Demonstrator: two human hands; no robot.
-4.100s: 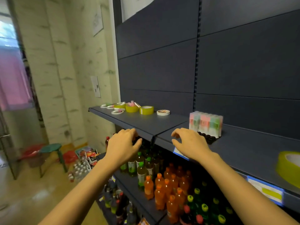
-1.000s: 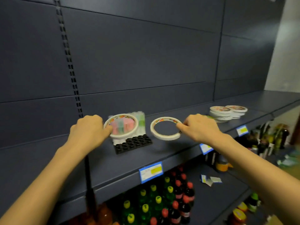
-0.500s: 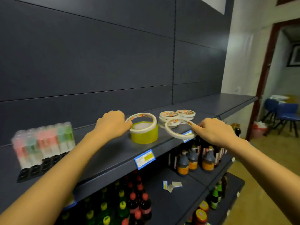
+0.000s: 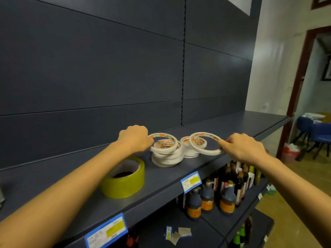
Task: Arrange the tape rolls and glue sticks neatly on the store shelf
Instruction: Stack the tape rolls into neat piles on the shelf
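Observation:
My left hand [image 4: 134, 139] pinches a thin white tape roll [image 4: 163, 143] and holds it right over the left stack of white tape rolls [image 4: 167, 158] on the dark shelf [image 4: 161, 183]. A second thin white tape roll [image 4: 206, 145] is gripped by my right hand [image 4: 243, 147], hovering tilted in front of the right stack of white tape rolls [image 4: 189, 152]. A wide yellow tape roll [image 4: 123, 178] lies flat on the shelf under my left forearm. No glue sticks are in view.
Blue and yellow price tags [image 4: 191, 181] hang on the shelf's front edge. Dark bottles [image 4: 209, 196] fill the lower shelf. To the right, the shelf runs bare toward a doorway with blue chairs [image 4: 315, 133].
Both hands carried their tape rolls further right, past the yellow roll, up to the two white stacks. The glue stick pack has left the view.

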